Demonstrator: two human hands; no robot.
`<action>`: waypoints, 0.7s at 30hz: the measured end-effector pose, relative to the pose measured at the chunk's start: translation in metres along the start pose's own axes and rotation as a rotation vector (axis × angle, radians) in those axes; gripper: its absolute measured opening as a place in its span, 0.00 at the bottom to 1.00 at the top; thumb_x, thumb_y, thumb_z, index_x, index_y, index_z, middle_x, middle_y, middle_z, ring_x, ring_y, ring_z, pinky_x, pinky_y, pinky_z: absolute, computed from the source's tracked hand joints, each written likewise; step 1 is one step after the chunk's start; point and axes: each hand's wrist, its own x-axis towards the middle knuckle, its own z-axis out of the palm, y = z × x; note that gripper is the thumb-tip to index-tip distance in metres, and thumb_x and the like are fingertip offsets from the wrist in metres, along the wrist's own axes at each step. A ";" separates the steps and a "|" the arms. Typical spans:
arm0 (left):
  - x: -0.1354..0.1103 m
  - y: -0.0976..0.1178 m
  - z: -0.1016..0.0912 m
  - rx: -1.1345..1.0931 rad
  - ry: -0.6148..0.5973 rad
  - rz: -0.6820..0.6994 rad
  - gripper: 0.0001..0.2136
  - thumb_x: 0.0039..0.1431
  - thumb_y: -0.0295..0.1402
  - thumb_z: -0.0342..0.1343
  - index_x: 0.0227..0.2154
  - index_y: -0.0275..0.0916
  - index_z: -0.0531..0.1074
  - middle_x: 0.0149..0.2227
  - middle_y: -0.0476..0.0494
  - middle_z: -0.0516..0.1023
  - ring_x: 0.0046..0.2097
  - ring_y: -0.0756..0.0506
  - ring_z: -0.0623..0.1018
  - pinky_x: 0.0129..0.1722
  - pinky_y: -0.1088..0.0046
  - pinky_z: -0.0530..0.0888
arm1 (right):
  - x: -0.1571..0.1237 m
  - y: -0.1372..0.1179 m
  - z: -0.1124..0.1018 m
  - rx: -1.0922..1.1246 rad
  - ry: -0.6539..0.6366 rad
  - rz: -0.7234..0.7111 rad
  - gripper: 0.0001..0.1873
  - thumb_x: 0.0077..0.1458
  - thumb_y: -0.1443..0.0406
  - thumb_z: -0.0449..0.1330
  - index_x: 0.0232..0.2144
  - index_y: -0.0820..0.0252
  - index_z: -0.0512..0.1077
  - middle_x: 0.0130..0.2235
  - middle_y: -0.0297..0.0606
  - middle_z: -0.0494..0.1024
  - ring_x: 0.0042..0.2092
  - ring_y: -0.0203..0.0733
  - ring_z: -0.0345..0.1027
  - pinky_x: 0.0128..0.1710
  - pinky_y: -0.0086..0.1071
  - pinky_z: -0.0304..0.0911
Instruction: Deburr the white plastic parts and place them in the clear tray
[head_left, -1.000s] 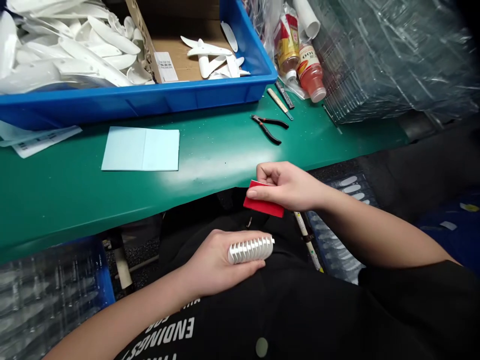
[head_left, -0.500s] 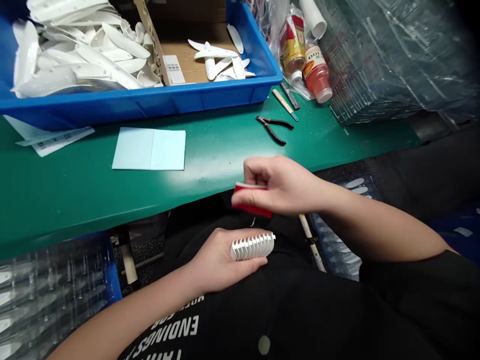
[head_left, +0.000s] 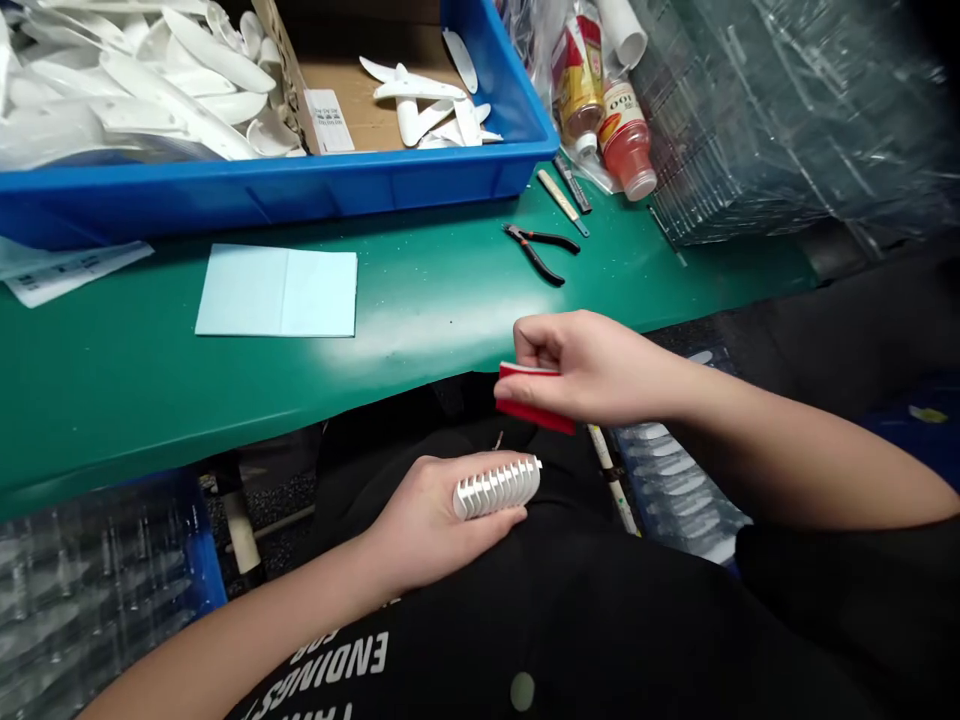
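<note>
My left hand (head_left: 442, 515) is low in front of my black shirt, its fingers wrapped round a white ribbed plastic part (head_left: 497, 488). The ribs face up in a row; whether it is one part or a stack of thin ones, I cannot tell. Above it and to the right, my right hand (head_left: 585, 365) pinches a folded red sheet (head_left: 536, 412) with a pale edge between thumb and curled fingers. The sheet is apart from the white part.
On the green table (head_left: 420, 350) lie a light-blue folded cloth (head_left: 277, 290), black-handled cutters (head_left: 541, 250) and a wooden-handled blade (head_left: 562, 202). A blue bin (head_left: 337, 190) holds white plastic pieces (head_left: 172, 85). Bottles (head_left: 626, 140) and stacked clear trays (head_left: 765, 130) stand at right.
My right hand has shifted a little to the right with the red sheet. My left hand keeps its hold on the white part. The view has moved slightly.
</note>
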 end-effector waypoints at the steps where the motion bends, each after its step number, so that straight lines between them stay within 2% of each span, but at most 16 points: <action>1: 0.000 0.000 0.000 0.023 -0.004 -0.011 0.15 0.59 0.35 0.68 0.48 0.41 0.82 0.38 0.49 0.85 0.34 0.47 0.82 0.35 0.76 0.77 | -0.001 0.000 -0.001 0.060 -0.100 -0.023 0.19 0.58 0.57 0.67 0.26 0.57 0.62 0.24 0.29 0.69 0.26 0.34 0.58 0.26 0.31 0.45; 2: -0.001 0.000 0.000 0.039 0.002 -0.021 0.13 0.59 0.35 0.68 0.46 0.40 0.83 0.34 0.49 0.84 0.31 0.48 0.81 0.32 0.76 0.76 | -0.002 -0.001 -0.001 0.088 -0.187 -0.031 0.18 0.58 0.58 0.67 0.27 0.57 0.62 0.24 0.29 0.69 0.25 0.34 0.59 0.26 0.31 0.45; 3: -0.001 0.000 0.001 0.042 0.009 -0.021 0.13 0.59 0.36 0.68 0.46 0.40 0.83 0.34 0.49 0.84 0.32 0.48 0.81 0.32 0.76 0.76 | -0.003 -0.001 -0.002 0.068 -0.207 -0.022 0.18 0.58 0.59 0.66 0.26 0.56 0.61 0.23 0.28 0.68 0.24 0.34 0.57 0.26 0.31 0.45; 6: -0.002 0.000 0.001 0.018 0.027 0.017 0.16 0.58 0.34 0.69 0.50 0.42 0.82 0.45 0.48 0.85 0.41 0.45 0.83 0.42 0.75 0.78 | -0.005 -0.003 -0.004 -0.061 0.000 0.003 0.18 0.59 0.61 0.66 0.25 0.56 0.60 0.21 0.27 0.65 0.24 0.33 0.54 0.25 0.32 0.43; 7: -0.002 0.000 0.002 0.021 0.023 0.019 0.15 0.58 0.34 0.69 0.49 0.43 0.82 0.45 0.48 0.85 0.41 0.46 0.83 0.43 0.75 0.78 | -0.006 -0.003 -0.005 -0.032 0.002 -0.017 0.18 0.59 0.60 0.66 0.25 0.56 0.61 0.22 0.28 0.66 0.24 0.33 0.55 0.26 0.32 0.44; 10: -0.002 -0.001 0.002 0.038 0.032 -0.035 0.11 0.58 0.36 0.69 0.41 0.39 0.83 0.33 0.49 0.84 0.32 0.47 0.81 0.33 0.75 0.77 | -0.006 -0.005 -0.004 0.080 -0.255 -0.083 0.18 0.60 0.56 0.66 0.26 0.57 0.64 0.23 0.29 0.69 0.25 0.34 0.58 0.26 0.31 0.46; 11: -0.002 -0.002 0.002 0.027 0.040 -0.047 0.11 0.57 0.37 0.69 0.42 0.39 0.83 0.34 0.48 0.84 0.33 0.46 0.82 0.33 0.75 0.77 | -0.006 -0.006 -0.003 0.045 -0.239 -0.077 0.18 0.60 0.56 0.66 0.26 0.57 0.63 0.22 0.28 0.68 0.24 0.33 0.56 0.25 0.31 0.45; 14: -0.002 -0.003 0.002 0.005 0.052 -0.042 0.16 0.56 0.37 0.70 0.47 0.40 0.82 0.42 0.45 0.85 0.39 0.44 0.83 0.39 0.72 0.79 | -0.003 -0.008 -0.001 -0.026 -0.012 -0.063 0.20 0.59 0.57 0.66 0.25 0.57 0.61 0.22 0.28 0.67 0.25 0.33 0.56 0.26 0.32 0.44; 15: -0.002 -0.003 0.002 0.015 0.041 -0.044 0.15 0.56 0.38 0.70 0.46 0.39 0.82 0.39 0.45 0.85 0.37 0.44 0.83 0.37 0.72 0.79 | -0.002 -0.009 0.000 0.017 -0.033 -0.088 0.20 0.59 0.57 0.67 0.26 0.57 0.62 0.23 0.29 0.68 0.25 0.33 0.57 0.26 0.31 0.45; 17: -0.003 -0.002 0.002 0.030 0.041 -0.062 0.12 0.56 0.38 0.69 0.40 0.38 0.83 0.31 0.47 0.83 0.30 0.46 0.81 0.30 0.74 0.76 | 0.001 -0.010 0.002 0.091 -0.202 -0.144 0.19 0.59 0.57 0.67 0.26 0.57 0.62 0.23 0.28 0.68 0.25 0.33 0.57 0.26 0.30 0.46; 18: -0.003 -0.002 0.002 0.023 0.042 -0.063 0.11 0.57 0.38 0.69 0.39 0.38 0.83 0.30 0.47 0.83 0.30 0.46 0.81 0.30 0.74 0.76 | 0.002 -0.011 0.003 0.071 -0.219 -0.147 0.19 0.59 0.58 0.67 0.26 0.57 0.62 0.22 0.27 0.67 0.24 0.32 0.56 0.26 0.31 0.45; 21: -0.004 -0.002 0.003 -0.008 0.031 -0.012 0.17 0.57 0.36 0.69 0.49 0.41 0.82 0.42 0.46 0.86 0.39 0.44 0.84 0.40 0.72 0.79 | 0.006 -0.013 0.007 -0.026 0.007 -0.105 0.18 0.58 0.62 0.66 0.25 0.57 0.61 0.21 0.27 0.65 0.23 0.32 0.54 0.25 0.31 0.44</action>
